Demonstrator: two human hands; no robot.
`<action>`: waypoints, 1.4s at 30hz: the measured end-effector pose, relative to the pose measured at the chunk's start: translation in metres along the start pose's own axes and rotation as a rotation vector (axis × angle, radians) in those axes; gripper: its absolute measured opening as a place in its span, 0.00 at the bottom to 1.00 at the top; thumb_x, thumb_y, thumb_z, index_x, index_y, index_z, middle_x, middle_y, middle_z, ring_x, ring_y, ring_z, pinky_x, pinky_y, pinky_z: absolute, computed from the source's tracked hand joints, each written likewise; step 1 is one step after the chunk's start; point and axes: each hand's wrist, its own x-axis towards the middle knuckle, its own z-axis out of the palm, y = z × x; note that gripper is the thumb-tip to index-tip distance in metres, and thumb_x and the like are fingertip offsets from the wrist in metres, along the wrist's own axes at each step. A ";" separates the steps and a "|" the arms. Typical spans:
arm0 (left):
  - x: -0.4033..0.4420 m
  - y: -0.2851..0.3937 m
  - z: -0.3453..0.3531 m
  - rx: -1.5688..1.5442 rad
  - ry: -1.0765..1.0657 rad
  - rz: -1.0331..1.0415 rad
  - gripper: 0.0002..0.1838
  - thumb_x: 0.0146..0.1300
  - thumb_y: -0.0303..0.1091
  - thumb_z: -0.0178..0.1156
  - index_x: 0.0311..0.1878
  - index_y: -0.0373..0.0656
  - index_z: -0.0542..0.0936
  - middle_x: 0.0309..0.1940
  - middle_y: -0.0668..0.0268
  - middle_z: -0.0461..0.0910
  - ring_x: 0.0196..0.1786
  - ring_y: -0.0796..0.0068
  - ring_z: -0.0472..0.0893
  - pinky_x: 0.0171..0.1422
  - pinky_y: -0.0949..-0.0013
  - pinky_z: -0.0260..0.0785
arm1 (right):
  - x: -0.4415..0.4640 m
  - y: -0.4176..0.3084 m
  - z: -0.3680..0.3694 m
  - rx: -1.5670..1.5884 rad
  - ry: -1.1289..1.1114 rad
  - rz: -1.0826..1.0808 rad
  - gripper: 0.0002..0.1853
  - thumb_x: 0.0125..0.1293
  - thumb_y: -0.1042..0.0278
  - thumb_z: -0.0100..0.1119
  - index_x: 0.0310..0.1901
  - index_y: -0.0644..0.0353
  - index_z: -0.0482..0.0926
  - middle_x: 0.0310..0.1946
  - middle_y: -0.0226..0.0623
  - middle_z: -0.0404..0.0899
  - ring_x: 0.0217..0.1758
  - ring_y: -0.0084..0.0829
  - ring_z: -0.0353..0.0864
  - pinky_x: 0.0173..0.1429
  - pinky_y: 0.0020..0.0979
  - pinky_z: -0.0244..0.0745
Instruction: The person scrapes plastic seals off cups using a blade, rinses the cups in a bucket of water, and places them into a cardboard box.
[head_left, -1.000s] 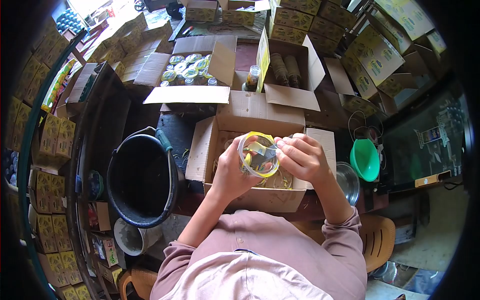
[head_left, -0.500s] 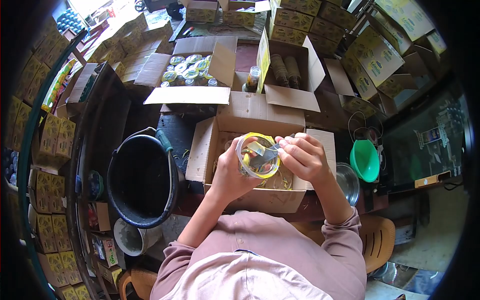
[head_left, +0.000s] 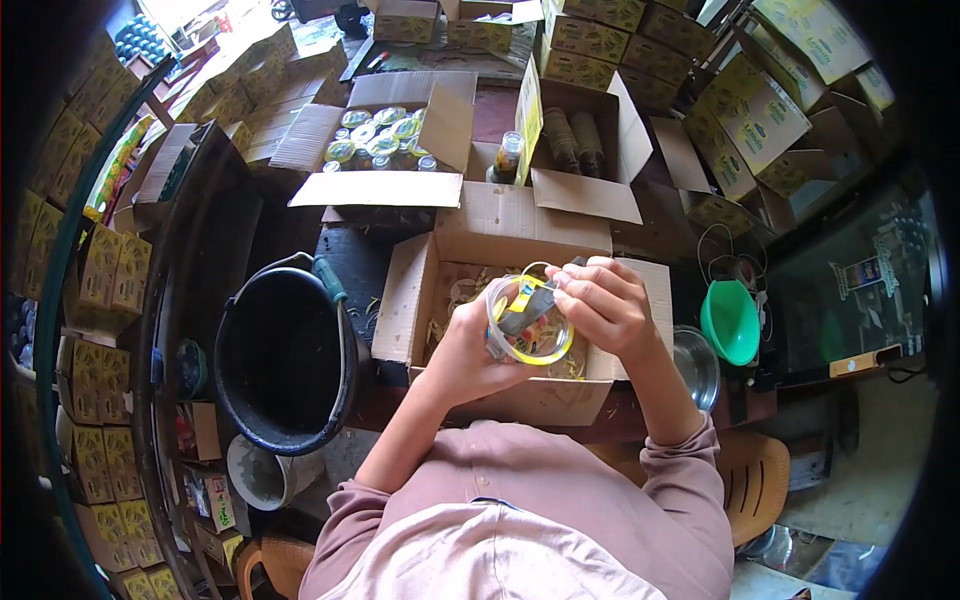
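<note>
My left hand (head_left: 468, 355) is wrapped round a clear plastic cup (head_left: 545, 357), tilted so that its round rim faces me. My right hand (head_left: 612, 308) pinches a flat grey blade (head_left: 518, 320) that lies across the cup's rim; its handle is mostly hidden by my fingers. A thin yellow strip (head_left: 524, 290) curls up from the rim beside the blade. More yellow edging runs along the lower rim. Both hands are above an open cardboard box (head_left: 530, 402) with yellow and pale scraps inside.
A black bucket (head_left: 285, 440) stands at left, a green bowl (head_left: 730, 322) and a metal bowl (head_left: 698, 368) at right. Beyond are a carton of lidded cups (head_left: 375, 192), another carton (head_left: 585, 192) with stacked cups, and a jar (head_left: 507, 155). Stacked cartons (head_left: 590, 38) line the back.
The cup has shifted right and slightly down with my left hand, turning a little. The yellow strip now curls higher above the rim. My right hand has stayed nearly in place.
</note>
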 end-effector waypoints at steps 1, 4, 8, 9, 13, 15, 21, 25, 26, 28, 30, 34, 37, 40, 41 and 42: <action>0.001 -0.001 -0.001 -0.005 -0.001 0.015 0.32 0.36 0.31 0.69 0.48 0.35 0.69 0.39 0.58 0.75 0.41 0.67 0.77 0.49 0.70 0.68 | 0.000 0.000 -0.001 -0.002 -0.004 -0.006 0.07 0.43 0.77 0.63 0.21 0.62 0.73 0.28 0.36 0.80 0.32 0.29 0.79 0.35 0.28 0.73; 0.000 -0.003 -0.005 -0.031 -0.002 0.034 0.31 0.35 0.30 0.68 0.47 0.35 0.69 0.39 0.59 0.74 0.40 0.69 0.76 0.50 0.72 0.67 | -0.001 0.002 -0.003 -0.003 -0.005 -0.016 0.06 0.44 0.75 0.63 0.21 0.62 0.73 0.30 0.37 0.81 0.33 0.29 0.80 0.36 0.27 0.73; -0.001 -0.002 -0.005 -0.085 -0.017 0.003 0.31 0.33 0.30 0.68 0.46 0.35 0.69 0.38 0.59 0.74 0.41 0.71 0.75 0.50 0.72 0.66 | -0.003 0.003 -0.003 -0.022 -0.008 -0.012 0.07 0.44 0.75 0.63 0.21 0.61 0.73 0.30 0.37 0.81 0.33 0.29 0.80 0.36 0.27 0.73; -0.001 -0.001 -0.006 -0.087 -0.025 -0.006 0.31 0.33 0.30 0.68 0.46 0.35 0.69 0.38 0.60 0.73 0.41 0.72 0.75 0.50 0.72 0.66 | -0.003 0.002 -0.003 -0.029 -0.007 -0.009 0.07 0.44 0.75 0.63 0.20 0.61 0.72 0.29 0.36 0.80 0.34 0.28 0.80 0.38 0.27 0.74; -0.002 -0.001 -0.007 -0.092 -0.031 -0.005 0.32 0.33 0.31 0.68 0.47 0.35 0.69 0.39 0.60 0.73 0.42 0.72 0.74 0.52 0.72 0.66 | -0.003 0.001 -0.001 -0.037 0.000 -0.001 0.09 0.44 0.74 0.63 0.19 0.60 0.70 0.27 0.34 0.79 0.34 0.27 0.80 0.41 0.28 0.75; -0.003 -0.002 -0.006 -0.123 -0.024 0.003 0.32 0.34 0.31 0.68 0.47 0.34 0.69 0.39 0.60 0.73 0.43 0.73 0.74 0.52 0.72 0.65 | -0.004 0.000 -0.001 -0.023 0.006 0.005 0.09 0.44 0.74 0.63 0.20 0.60 0.70 0.27 0.34 0.79 0.34 0.27 0.80 0.41 0.28 0.76; 0.000 0.000 -0.009 -0.127 -0.085 0.027 0.30 0.36 0.31 0.66 0.47 0.35 0.70 0.39 0.61 0.73 0.43 0.73 0.73 0.53 0.72 0.64 | -0.007 -0.003 0.003 0.019 0.016 0.024 0.07 0.43 0.75 0.62 0.20 0.61 0.71 0.27 0.35 0.79 0.33 0.27 0.80 0.40 0.29 0.76; 0.000 0.002 -0.005 -0.282 -0.126 -0.051 0.28 0.37 0.31 0.66 0.47 0.36 0.71 0.38 0.63 0.72 0.42 0.75 0.72 0.51 0.73 0.64 | -0.008 -0.006 0.007 0.052 0.032 0.034 0.08 0.42 0.76 0.62 0.19 0.62 0.71 0.26 0.35 0.79 0.31 0.27 0.79 0.40 0.29 0.76; 0.000 0.002 -0.006 -0.284 -0.147 -0.051 0.28 0.38 0.31 0.66 0.47 0.37 0.71 0.38 0.63 0.72 0.41 0.76 0.71 0.50 0.74 0.64 | -0.009 -0.006 0.008 0.055 0.038 0.032 0.08 0.42 0.76 0.62 0.19 0.61 0.71 0.26 0.35 0.79 0.31 0.27 0.79 0.40 0.29 0.76; 0.000 0.001 -0.008 -0.324 -0.192 -0.077 0.27 0.39 0.31 0.66 0.46 0.38 0.72 0.38 0.65 0.72 0.41 0.77 0.71 0.50 0.74 0.63 | -0.010 -0.006 0.010 0.064 0.045 0.034 0.08 0.41 0.75 0.62 0.19 0.61 0.70 0.26 0.35 0.79 0.31 0.26 0.79 0.40 0.29 0.76; -0.001 -0.001 -0.009 -0.398 -0.244 -0.126 0.25 0.40 0.31 0.66 0.45 0.40 0.72 0.38 0.66 0.71 0.41 0.78 0.70 0.49 0.74 0.63 | -0.010 -0.007 0.011 0.074 0.048 0.043 0.09 0.41 0.74 0.63 0.19 0.61 0.70 0.26 0.34 0.79 0.31 0.26 0.79 0.40 0.29 0.76; -0.008 0.001 -0.005 -0.578 -0.410 -0.268 0.23 0.42 0.32 0.67 0.43 0.42 0.72 0.39 0.68 0.71 0.42 0.79 0.69 0.49 0.74 0.62 | -0.009 -0.008 0.013 0.122 0.043 0.049 0.09 0.40 0.74 0.63 0.18 0.61 0.70 0.26 0.34 0.79 0.31 0.26 0.80 0.40 0.29 0.76; -0.006 0.004 -0.009 -0.620 -0.436 -0.295 0.23 0.41 0.32 0.67 0.43 0.41 0.72 0.39 0.68 0.71 0.42 0.79 0.69 0.49 0.74 0.63 | -0.008 -0.008 0.012 0.113 0.066 0.043 0.09 0.40 0.74 0.64 0.18 0.61 0.70 0.27 0.34 0.79 0.32 0.27 0.80 0.40 0.28 0.75; -0.006 0.005 -0.012 -0.687 -0.491 -0.298 0.23 0.40 0.32 0.66 0.43 0.40 0.72 0.38 0.67 0.72 0.42 0.79 0.69 0.49 0.74 0.63 | -0.005 -0.008 0.008 0.095 0.083 0.006 0.09 0.40 0.74 0.64 0.18 0.61 0.70 0.28 0.35 0.80 0.33 0.27 0.80 0.39 0.27 0.75; -0.006 0.003 -0.012 -0.718 -0.519 -0.290 0.23 0.40 0.32 0.66 0.42 0.40 0.72 0.38 0.67 0.72 0.41 0.79 0.70 0.48 0.74 0.63 | -0.005 -0.007 0.008 0.092 0.090 -0.005 0.09 0.40 0.74 0.64 0.18 0.61 0.70 0.28 0.35 0.80 0.33 0.27 0.80 0.39 0.27 0.75; -0.006 0.002 -0.012 -0.705 -0.518 -0.262 0.23 0.40 0.32 0.67 0.42 0.39 0.73 0.38 0.67 0.72 0.40 0.79 0.70 0.47 0.74 0.64 | -0.005 -0.007 0.008 0.089 0.095 -0.017 0.09 0.40 0.74 0.64 0.18 0.61 0.70 0.28 0.35 0.80 0.33 0.27 0.80 0.39 0.27 0.75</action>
